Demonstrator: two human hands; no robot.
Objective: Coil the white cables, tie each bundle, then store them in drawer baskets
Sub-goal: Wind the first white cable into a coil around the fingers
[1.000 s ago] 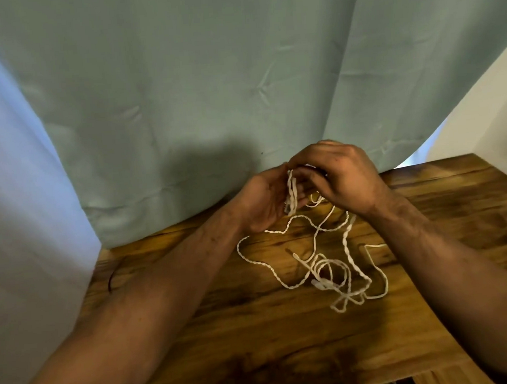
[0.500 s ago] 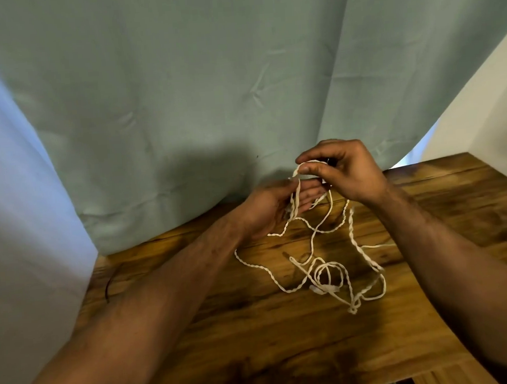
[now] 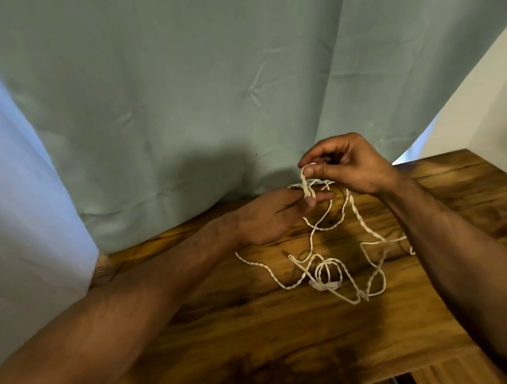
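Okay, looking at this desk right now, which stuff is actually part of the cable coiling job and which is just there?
Part of the job:
white cable, mostly lying loose and uncoiled
left hand, pinching the first loops
right hand, pinching the strand just above

Just there:
wooden table, under the cable
pale green curtain behind it
white wall at the right
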